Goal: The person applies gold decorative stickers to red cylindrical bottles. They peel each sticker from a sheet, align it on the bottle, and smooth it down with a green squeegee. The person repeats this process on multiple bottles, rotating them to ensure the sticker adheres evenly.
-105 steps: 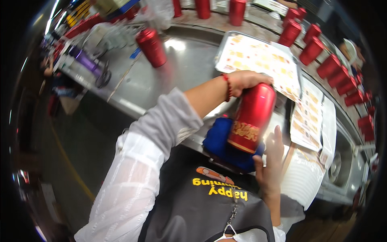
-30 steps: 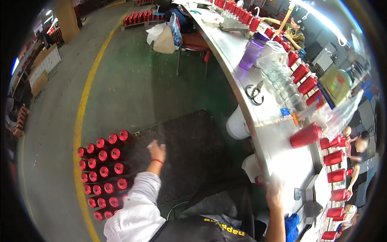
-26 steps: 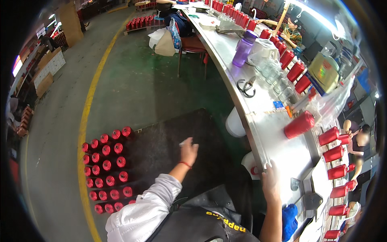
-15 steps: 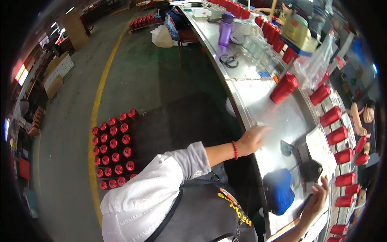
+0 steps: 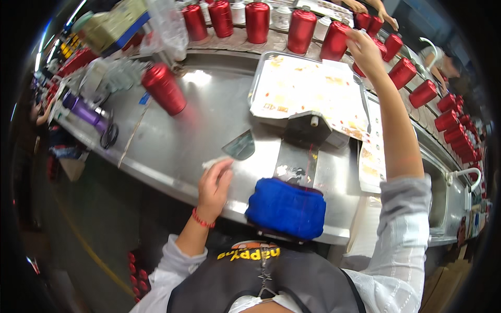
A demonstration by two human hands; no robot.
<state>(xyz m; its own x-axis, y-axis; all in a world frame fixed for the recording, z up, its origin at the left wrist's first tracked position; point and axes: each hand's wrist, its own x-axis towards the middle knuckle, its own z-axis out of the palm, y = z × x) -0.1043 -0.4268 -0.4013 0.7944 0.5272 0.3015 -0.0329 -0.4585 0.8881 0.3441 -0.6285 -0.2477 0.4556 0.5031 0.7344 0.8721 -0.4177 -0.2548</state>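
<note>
Left hand (image 5: 213, 183) resting on the steel table (image 5: 209, 120), fingers curling loosely over a small white paper slip (image 5: 213, 162), right hand (image 5: 365, 49) reaching far out, fingers closing around a glossy red cylindrical spool (image 5: 334, 40) in the back row, blue padded cushion (image 5: 287, 207) sitting at the near table edge, metal tray of label sheets (image 5: 302, 94) lying between.

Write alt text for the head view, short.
Seen from above, a person at a steel counter reaches the right hand to a red can in a far row, while the left hand presses a small white scrap near the front edge. A blue cloth pad and a tray of label sheets lie between.
</note>
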